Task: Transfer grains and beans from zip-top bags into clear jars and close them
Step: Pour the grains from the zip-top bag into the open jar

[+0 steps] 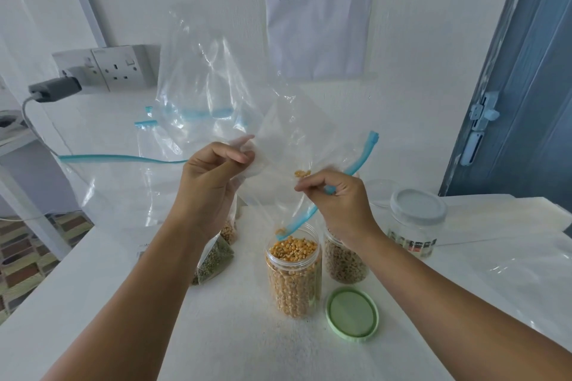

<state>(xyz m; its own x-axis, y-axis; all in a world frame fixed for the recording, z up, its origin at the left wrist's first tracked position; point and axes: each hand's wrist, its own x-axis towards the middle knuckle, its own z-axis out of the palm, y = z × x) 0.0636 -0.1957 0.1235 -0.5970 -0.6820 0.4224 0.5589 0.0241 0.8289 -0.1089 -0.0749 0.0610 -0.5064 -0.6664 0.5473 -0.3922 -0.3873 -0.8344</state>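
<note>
A nearly empty clear zip-top bag (291,136) with a blue zip strip hangs upended over an open clear jar (293,275) full of yellow corn kernels. My left hand (213,173) pinches the bag's upper part. My right hand (337,198) pinches the bag near the blue zip, whose lower end reaches the jar's mouth. A few kernels cling inside the bag by my right hand and at the zip's end. The jar's green lid (353,314) lies flat on the white table (216,334), to the jar's right.
Behind my right wrist stands an open jar of pale brown beans (345,263). A lidded clear jar (416,223) stands further right. A bag of green beans (215,260) lies left of the corn jar. Empty zip bags (130,176) lie at the back left. A wall socket (117,66) has a charger plugged in.
</note>
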